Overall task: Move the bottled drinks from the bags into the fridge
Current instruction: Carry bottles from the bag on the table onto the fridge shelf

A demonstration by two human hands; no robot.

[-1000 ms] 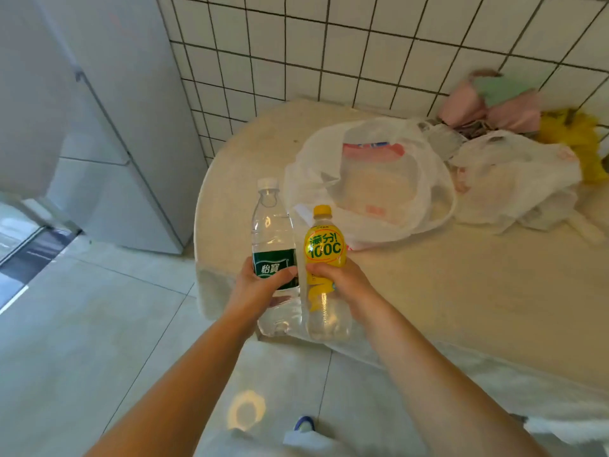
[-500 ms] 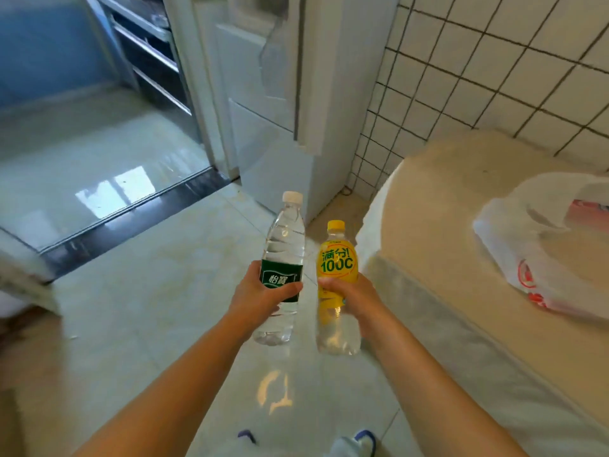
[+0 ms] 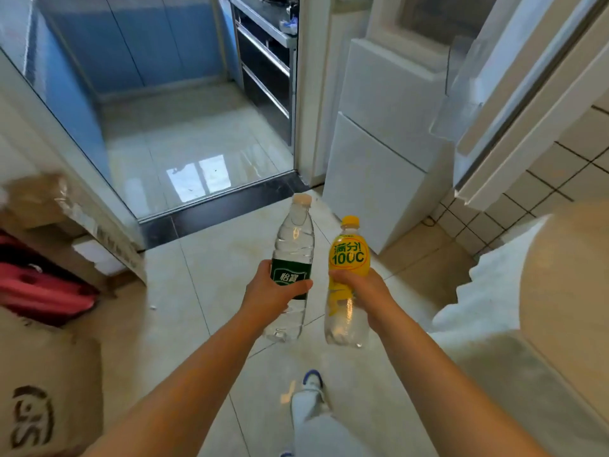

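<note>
Carrying two full, stiff, likely slippery bottles: my left hand [image 3: 273, 291] grips the water bottle [image 3: 291, 258] at its label, my right hand [image 3: 362, 291] the yellow-labelled drink bottle [image 3: 347, 278] mid-body.

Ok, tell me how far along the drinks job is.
Done: two bottles are out of the bags. In hand: the left hand grips the water bottle, and the right hand grips the yellow drink bottle. Left: the fridge ahead shows closed lower doors, and neither bottle is inside.
</note>
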